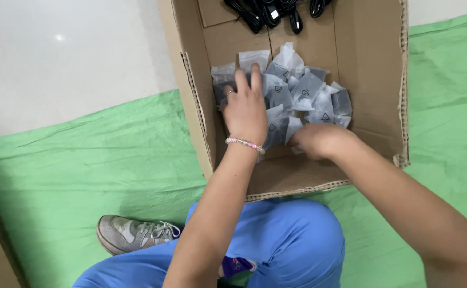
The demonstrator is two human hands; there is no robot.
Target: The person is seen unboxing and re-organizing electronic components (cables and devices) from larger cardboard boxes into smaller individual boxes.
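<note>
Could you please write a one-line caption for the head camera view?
Both hands, left hand and right hand, reach among small plastic-bagged items inside a cardboard box on green cloth.

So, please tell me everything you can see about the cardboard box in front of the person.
The cardboard box is brown, corrugated and open at the top, with rough torn edges along its rim. It stands on a green cloth on the floor, close to the person's knee. Inside lies a heap of small grey items in clear plastic bags, and black cables lie at the far end. The left hand rests flat on the bags; the right hand reaches in at the heap's near edge.
</note>
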